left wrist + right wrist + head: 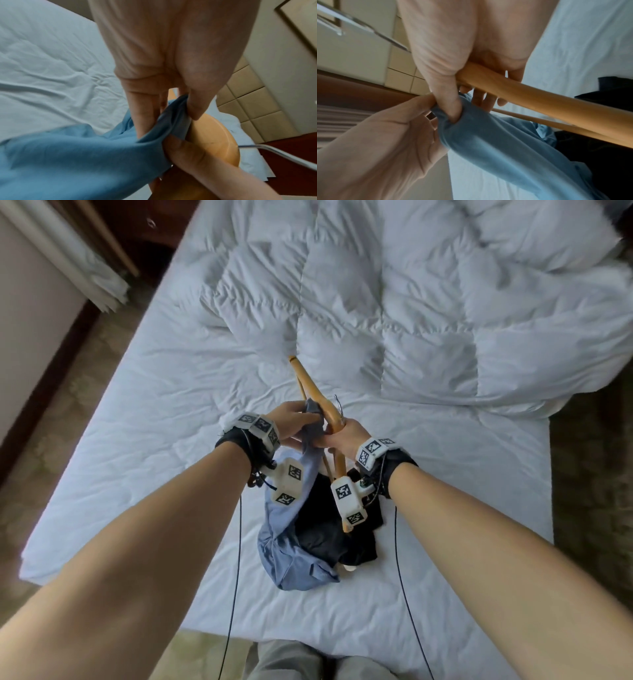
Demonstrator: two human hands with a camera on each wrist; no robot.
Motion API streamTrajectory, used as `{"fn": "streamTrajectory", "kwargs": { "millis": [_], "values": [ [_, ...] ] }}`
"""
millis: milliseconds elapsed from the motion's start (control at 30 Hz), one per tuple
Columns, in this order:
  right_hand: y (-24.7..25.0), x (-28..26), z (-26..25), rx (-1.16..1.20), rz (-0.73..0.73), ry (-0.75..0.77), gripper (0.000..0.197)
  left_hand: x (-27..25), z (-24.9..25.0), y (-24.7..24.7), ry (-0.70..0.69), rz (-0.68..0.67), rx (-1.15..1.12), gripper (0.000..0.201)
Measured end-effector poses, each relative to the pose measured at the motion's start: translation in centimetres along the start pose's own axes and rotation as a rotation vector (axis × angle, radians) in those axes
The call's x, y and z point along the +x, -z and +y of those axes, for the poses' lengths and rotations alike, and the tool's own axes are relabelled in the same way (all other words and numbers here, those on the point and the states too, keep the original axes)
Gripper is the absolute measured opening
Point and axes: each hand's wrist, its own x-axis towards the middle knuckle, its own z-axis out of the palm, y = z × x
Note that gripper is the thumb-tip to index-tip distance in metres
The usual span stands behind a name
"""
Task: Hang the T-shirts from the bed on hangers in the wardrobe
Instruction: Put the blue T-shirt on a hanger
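A blue T-shirt (294, 546) of soft, matte knit is held bunched above the bed (137, 440), its lower folds trailing onto the sheet toward 6 o'clock. Its gathered upper edge is pinched by the left hand (291, 419) between thumb and fingers. The wooden hanger (317, 395), smooth, curved and honey-coloured with a thin metal hook (339, 405), is gripped by the right hand (346, 440), whose thumb also presses into the blue cloth. A black T-shirt (329, 529) is seen crumpled flat on the sheet directly under the hands. Open wrinkled sheet is noted at 9 and 3 o'clock; a puffy quilted white duvet (411, 302) is heaped at 12 o'clock.
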Motion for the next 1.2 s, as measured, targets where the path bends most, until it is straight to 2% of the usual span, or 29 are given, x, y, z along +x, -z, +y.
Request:
{"fn": "streamTrajectory", "kwargs": {
  "millis": [333, 433, 533, 667, 733, 867, 1000, 1067, 1200],
  "values": [
    [3.6, -7.0, -9.1, -0.019, 0.205, 0.147, 0.018, -7.9, 8.9, 2.4, -0.251, 0.236, 0.044, 0.019],
    [5.0, -10.1, -12.3, -0.001, 0.262, 0.207, 0.022, -10.4, 11.5, 3.1, -0.326, 0.288, -0.054, 0.021],
    [6.5, -12.9, -15.2, -0.004, 0.321, 0.268, 0.022, -13.1, 14.2, 3.7, -0.378, 0.257, -0.129, 0.024],
    [8.2, -16.8, -18.7, 0.02, 0.384, 0.334, 0.013, -16.5, 17.2, 4.3, -0.402, 0.103, -0.123, 0.032],
    [9.1, -18.5, -20.2, 0.036, 0.414, 0.356, 0.013, -17.9, 18.2, 4.5, -0.416, 0.049, -0.056, 0.034],
    [10.3, -21.5, -22.4, 0.052, 0.497, 0.391, 0.009, -20.6, 19.8, 4.5, -0.401, -0.04, 0.227, 0.042],
    [10.9, -23.9, -24.2, 0.093, 0.559, 0.432, 0.011, -22.2, 20.8, 3.7, -0.397, -0.027, 0.445, 0.024],
    [11.2, -25.0, -24.9, 0.109, 0.585, 0.454, 0.016, -22.5, 21.0, 3.3, -0.393, -0.029, 0.478, 0.024],
    [11.8, -26.8, -26.2, 0.124, 0.613, 0.46, 0.004, -24.2, 21.6, 2.9, -0.436, 0.066, 0.574, 0.024]
  ]
}}
